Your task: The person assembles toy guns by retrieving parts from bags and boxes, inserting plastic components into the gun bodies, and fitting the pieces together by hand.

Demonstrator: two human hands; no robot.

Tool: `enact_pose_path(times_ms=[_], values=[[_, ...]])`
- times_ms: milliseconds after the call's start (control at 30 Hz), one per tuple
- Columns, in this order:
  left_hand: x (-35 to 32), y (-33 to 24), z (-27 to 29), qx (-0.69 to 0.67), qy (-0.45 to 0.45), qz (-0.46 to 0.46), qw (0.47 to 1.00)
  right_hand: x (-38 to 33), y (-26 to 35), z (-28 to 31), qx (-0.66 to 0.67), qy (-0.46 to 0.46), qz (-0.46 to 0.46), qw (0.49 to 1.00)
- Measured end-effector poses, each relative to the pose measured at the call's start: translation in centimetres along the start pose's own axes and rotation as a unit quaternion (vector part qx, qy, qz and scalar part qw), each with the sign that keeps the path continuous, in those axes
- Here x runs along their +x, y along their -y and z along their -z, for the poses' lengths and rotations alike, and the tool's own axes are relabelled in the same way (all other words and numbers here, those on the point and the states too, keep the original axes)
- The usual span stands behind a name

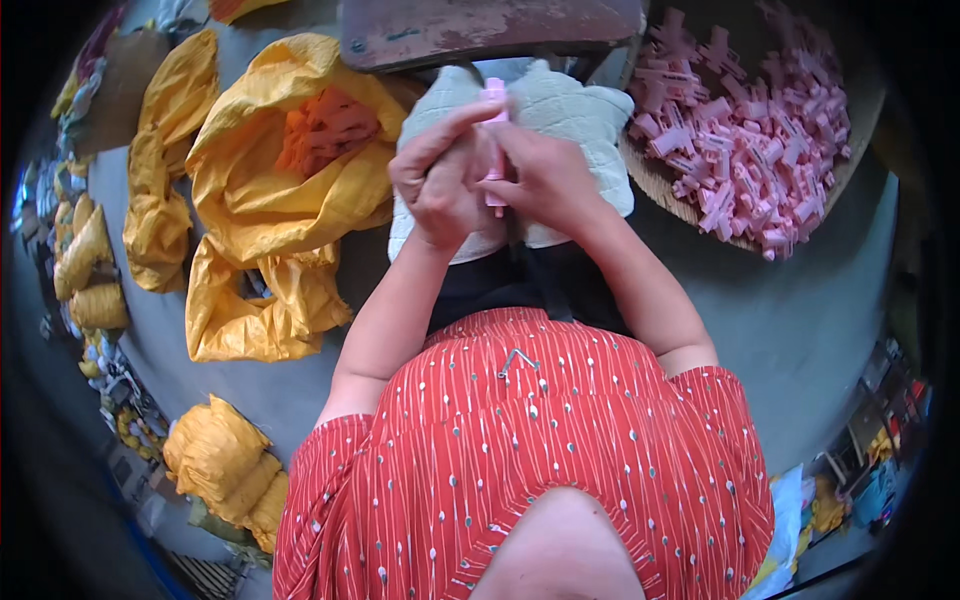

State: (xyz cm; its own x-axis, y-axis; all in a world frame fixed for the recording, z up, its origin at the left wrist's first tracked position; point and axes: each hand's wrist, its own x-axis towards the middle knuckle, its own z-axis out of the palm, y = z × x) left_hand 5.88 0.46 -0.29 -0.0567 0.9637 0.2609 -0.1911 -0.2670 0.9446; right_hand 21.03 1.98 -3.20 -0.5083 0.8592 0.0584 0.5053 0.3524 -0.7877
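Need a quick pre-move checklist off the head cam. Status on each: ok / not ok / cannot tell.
1. Both hands in view: ok; left hand and right hand meet over the lap.
2. Pink piece gripped by the right hand: ok, between thumb and fingers.
3. Left hand's hold on it: cannot tell; fingers hide the contact.
4. Whole pink piece visible for inspection: not ok, the hands partly cover it.
5. Pale quilted cloth under the hands: ok.
6. Yellow sack at left open: ok, orange pieces visible inside.
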Motion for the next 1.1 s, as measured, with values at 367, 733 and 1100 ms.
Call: enact_pose_path(times_ms=[367,733,1100], values=[[-1.7,-0.6,-1.6,0.075,-0.001,-0.084,0.994,-2.4,-5.3,2.9,0.252,-0.165,0.068,0.951],[-1.7,0.3,-0.9,0.561,0.160,0.143,0.800,-31.6,-39.0,7.2,-0.242,-0.052,-0.534,0.809],[0.7,-10.9,11.9,0.701,0.050,-0.076,0.707,-29.5,-40.0,2.1,-0.310,-0.085,-0.519,0.792]])
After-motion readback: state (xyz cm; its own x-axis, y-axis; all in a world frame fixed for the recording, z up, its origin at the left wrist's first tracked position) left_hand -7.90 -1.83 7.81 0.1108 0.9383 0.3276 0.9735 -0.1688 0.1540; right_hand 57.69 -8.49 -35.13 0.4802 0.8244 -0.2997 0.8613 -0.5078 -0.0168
